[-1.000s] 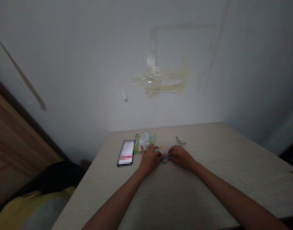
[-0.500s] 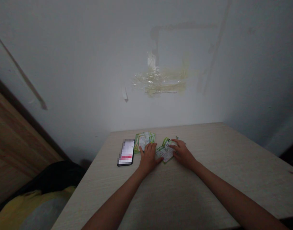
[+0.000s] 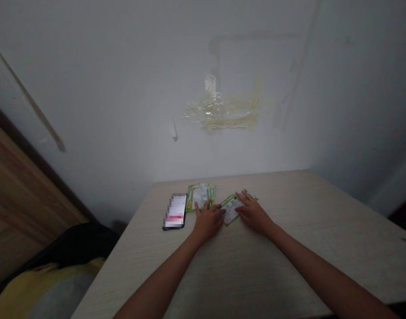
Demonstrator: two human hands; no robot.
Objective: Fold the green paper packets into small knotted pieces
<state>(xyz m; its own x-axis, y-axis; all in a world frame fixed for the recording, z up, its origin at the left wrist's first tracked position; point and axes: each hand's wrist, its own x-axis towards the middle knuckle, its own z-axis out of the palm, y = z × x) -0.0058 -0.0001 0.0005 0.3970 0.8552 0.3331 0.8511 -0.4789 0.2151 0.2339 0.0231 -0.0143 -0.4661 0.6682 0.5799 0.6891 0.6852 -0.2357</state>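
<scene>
Packet pile (image 3: 199, 193) seemingly set aside, one packet (image 3: 231, 211) in work; what's left, unclear
Phone (image 3: 175, 211) near the worktop's (image 3: 276, 180) left edge; pile toward its back left corner; your left hand (image 3: 208, 222) touches the packet's left end, pinch unclear; the packet lies short of the back edge; your right hand (image 3: 254, 215) spreads over its right end, unclenched; scrap (image 3: 252, 194) just beyond.

Plain room, likely home — wood-grain table (image 3: 309, 248) against tape-marked wall (image 3: 116, 97), wooden panel (image 3: 20, 186) at left.
</scene>
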